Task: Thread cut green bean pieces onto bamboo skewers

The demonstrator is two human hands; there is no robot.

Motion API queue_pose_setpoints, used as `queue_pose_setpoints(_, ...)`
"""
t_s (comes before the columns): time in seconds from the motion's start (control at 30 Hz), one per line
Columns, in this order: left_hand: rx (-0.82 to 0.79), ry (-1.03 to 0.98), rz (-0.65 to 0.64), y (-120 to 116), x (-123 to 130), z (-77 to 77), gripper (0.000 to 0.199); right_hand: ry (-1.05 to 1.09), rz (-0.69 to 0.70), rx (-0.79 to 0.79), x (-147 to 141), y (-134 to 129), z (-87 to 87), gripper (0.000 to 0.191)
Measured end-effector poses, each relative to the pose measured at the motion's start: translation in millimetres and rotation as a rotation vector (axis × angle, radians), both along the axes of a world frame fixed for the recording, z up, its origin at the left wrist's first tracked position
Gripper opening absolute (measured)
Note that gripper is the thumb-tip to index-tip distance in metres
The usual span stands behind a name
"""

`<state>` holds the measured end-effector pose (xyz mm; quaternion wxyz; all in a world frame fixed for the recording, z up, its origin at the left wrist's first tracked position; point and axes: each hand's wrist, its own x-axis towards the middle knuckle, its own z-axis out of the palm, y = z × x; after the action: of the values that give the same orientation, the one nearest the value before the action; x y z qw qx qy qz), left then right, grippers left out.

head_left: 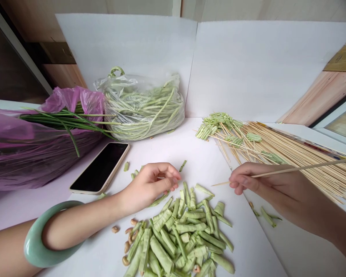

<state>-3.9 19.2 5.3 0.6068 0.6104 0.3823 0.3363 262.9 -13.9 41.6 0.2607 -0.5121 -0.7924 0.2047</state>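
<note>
My right hand [265, 188] pinches a thin bamboo skewer [308, 167] between thumb and fingers, its pointed end facing left past the fingertips. No bean shows on that skewer. Just above the upper left of a pile of cut long-bean pieces [190, 231], my left hand [154, 182] is curled, thumb close to the bent fingers; whatever they may hold is hidden. A green bangle [34, 244] circles the left forearm. Bean pieces threaded on skewers [215, 125] lie at the back right, beside many bare skewers [294, 144].
A phone [100, 167] lies left of my left hand. Behind it stand a clear bag of long beans [150, 109] and a purple bag [8, 154] with green stalks. Cashew-shaped bits [125, 261] edge the pile. White boards [265, 69] rise at the back.
</note>
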Motion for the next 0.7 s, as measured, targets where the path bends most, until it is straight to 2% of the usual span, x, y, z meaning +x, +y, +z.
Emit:
queue_pose_setpoints(0.4,-0.028,-0.023,-0.012,1.5,-0.4,-3.2,0.012,-0.029,0.023,-0.102,-16.0,7.3,-40.4,0.034)
queue_pose_setpoints(0.7,-0.012,-0.008,-0.031,3.3,-1.2,-6.6,0.011,-0.002,0.003,-0.102,-17.9,10.9,-48.8,0.038)
